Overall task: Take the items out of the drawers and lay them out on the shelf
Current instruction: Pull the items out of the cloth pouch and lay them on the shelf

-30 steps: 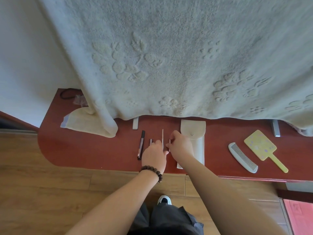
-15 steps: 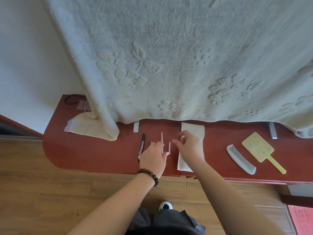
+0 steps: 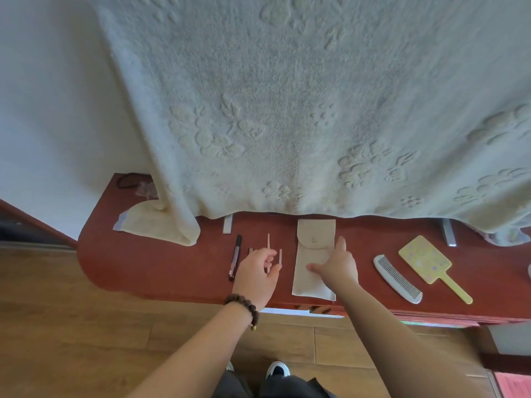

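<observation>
red shelf (image 3: pixel 149 268) runs across the frame, with a cream embossed blanket (image 3: pixel 287 110) hanging down over its back edge.

left hand (image 3: pixel 257 272) hovers over the small items, fingers loosely curled; nothing clearly grasped, though the thin stick (image 3: pixel 269 242) runs under the fingers, so contact can't be confirmed. beaded bracelet (image 3: pixel 242 304) on that wrist.

right hand (image 3: pixel 334 267) lies flat on the beige pouch (image 3: pixel 313 248), fingers extended, grip released, index finger along the pouch's right edge, thumb pointing left across it. the pouch lies lengthwise on the shelf, flap and button at the far end.

laid out on the shelf, left to right:
- black pen (image 3: pixel 235 257), lengthwise, just left of the left hand
- short dark piece (image 3: pixel 250 250), mostly hidden by the hand (can't tell what it is)
- thin stick, far tip poking out past the fingers
- short stick (image 3: pixel 280 256) just right of it, beside the pouch
- white comb (image 3: pixel 398 278), angled, well right of the pouch
- yellow hand mirror (image 3: pixel 425 259) just beside the comb, handle toward the near edge

a folded cream cloth (image 3: pixel 143 225) sits at the left end of the shelf, partly under the blanket corner. black cord loop (image 3: pixel 128 180) at the far left corner. two grey metal brackets (image 3: pixel 228 224) stick out from under the blanket.

wood floor (image 3: pixel 57 326) below, and a shoe (image 3: pixel 277 369) at the bottom edge.
</observation>
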`<state>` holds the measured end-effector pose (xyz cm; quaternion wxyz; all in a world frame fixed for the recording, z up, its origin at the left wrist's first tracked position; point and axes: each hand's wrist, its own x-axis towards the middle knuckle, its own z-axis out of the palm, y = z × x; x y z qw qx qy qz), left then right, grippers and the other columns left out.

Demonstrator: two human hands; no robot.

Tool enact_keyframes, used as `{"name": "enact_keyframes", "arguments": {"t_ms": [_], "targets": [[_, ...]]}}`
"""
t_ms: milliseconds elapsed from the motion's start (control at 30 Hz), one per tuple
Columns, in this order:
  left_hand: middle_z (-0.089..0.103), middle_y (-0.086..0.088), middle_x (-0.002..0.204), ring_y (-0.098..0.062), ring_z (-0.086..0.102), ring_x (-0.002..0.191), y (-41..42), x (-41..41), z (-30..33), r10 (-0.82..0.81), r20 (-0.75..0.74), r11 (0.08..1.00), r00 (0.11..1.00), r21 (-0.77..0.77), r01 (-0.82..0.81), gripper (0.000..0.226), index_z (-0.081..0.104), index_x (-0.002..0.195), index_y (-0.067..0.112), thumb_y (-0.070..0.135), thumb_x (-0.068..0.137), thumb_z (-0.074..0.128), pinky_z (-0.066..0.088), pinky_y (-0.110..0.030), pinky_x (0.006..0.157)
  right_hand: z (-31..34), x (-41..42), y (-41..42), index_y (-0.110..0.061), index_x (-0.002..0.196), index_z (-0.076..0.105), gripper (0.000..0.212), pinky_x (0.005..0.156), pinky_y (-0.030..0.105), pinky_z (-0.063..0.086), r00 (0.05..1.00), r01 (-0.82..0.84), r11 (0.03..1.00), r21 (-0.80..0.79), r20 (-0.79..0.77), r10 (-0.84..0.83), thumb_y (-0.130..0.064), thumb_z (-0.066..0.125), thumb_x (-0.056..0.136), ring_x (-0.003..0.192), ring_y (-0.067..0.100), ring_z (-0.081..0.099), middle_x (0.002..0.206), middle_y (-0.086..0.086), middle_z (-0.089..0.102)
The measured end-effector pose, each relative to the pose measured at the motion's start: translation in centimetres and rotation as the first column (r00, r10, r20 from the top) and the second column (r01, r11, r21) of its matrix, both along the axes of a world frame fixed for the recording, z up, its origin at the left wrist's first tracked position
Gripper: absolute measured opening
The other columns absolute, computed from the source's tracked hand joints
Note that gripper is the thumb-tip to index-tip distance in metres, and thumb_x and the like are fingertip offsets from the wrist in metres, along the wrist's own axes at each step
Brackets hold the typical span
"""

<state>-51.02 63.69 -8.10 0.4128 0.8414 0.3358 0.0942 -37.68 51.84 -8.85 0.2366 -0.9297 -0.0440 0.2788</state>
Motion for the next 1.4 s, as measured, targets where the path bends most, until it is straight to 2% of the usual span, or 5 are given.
{"name": "enact_keyframes", "arguments": {"t_ms": [433, 633, 867, 1100, 1400], "targets": [[0.066, 0.004, 0.116, -0.010, 0.063, 0.103, -0.7, -0.1, 4.2, 0.121, 0.098, 0.881, 0.988, -0.469, -0.061, 0.055, 0.058, 0.122, 0.021, 0.033, 0.072, 0.079, 0.053, -0.030, 0.089, 5.3, -4.4, -2.6, -0.024, 0.115, 0.053, 0.049, 0.078, 0.037, 0.057, 0.980, 0.106, 0.739, 0.665, -0.195, 0.035, -0.017, 0.079, 0.075, 0.092, 0.015, 0.067, 0.104, -0.004, 0.069], [0.073, -0.006, 0.107, -0.025, 0.069, 0.100, 0.0, -2.0, 7.2, 0.128, 0.237, 0.690, 0.963, -0.719, 0.085, 0.044, 0.064, 0.112, 0.017, 0.011, 0.071, 0.079, 0.053, -0.052, 0.090, 7.8, -7.2, -2.5, -0.031, 0.103, 0.061, 0.032, 0.076, 0.030, 0.056, 0.983, -0.183, 0.773, 0.608, 0.125, 0.134, -0.029, 0.077, 0.076, 0.086, 0.007, 0.066, 0.093, -0.010, 0.070], [0.070, -0.013, 0.114, -0.029, 0.067, 0.105, 2.0, -5.7, 10.1, -0.062, 0.261, 0.588, 0.963, -0.771, 0.246, 0.041, 0.059, 0.119, 0.006, -0.003, 0.081, 0.069, 0.053, -0.045, 0.092, 11.3, -6.3, -2.0, -0.029, 0.125, 0.058, 0.046, 0.100, 0.034, 0.041, 0.494, -0.761, 0.605, 0.234, 0.814, 0.305, -0.011, 0.065, 0.084, 0.125, 0.021, 0.047, 0.138, 0.002, 0.049], [0.070, -0.010, 0.107, -0.026, 0.068, 0.097, 1.8, -8.5, 11.0, -0.152, 0.272, 0.554, 0.950, -0.772, 0.310, 0.041, 0.060, 0.117, 0.007, -0.007, 0.080, 0.068, 0.054, -0.043, 0.089, 14.4, -9.2, -1.3, -0.011, 0.090, 0.075, 0.023, 0.094, 0.032, 0.050, 0.222, -0.883, 0.466, 0.046, 0.918, 0.328, -0.021, 0.055, 0.092, 0.100, 0.015, 0.066, 0.094, 0.000, 0.073], [0.069, -0.009, 0.114, -0.028, 0.066, 0.107, 0.0, -11.0, 10.4, -0.279, 0.279, 0.617, 0.919, -0.681, 0.394, 0.047, 0.060, 0.116, 0.015, -0.003, 0.074, 0.073, 0.050, -0.049, 0.097, 17.5, -9.6, -0.5, -0.012, 0.091, 0.073, 0.012, 0.066, 0.023, 0.053, 0.957, 0.019, 0.556, 0.831, 0.146, -0.251, -0.020, 0.065, 0.089, 0.074, 0.009, 0.066, 0.081, 0.001, 0.073]]}}
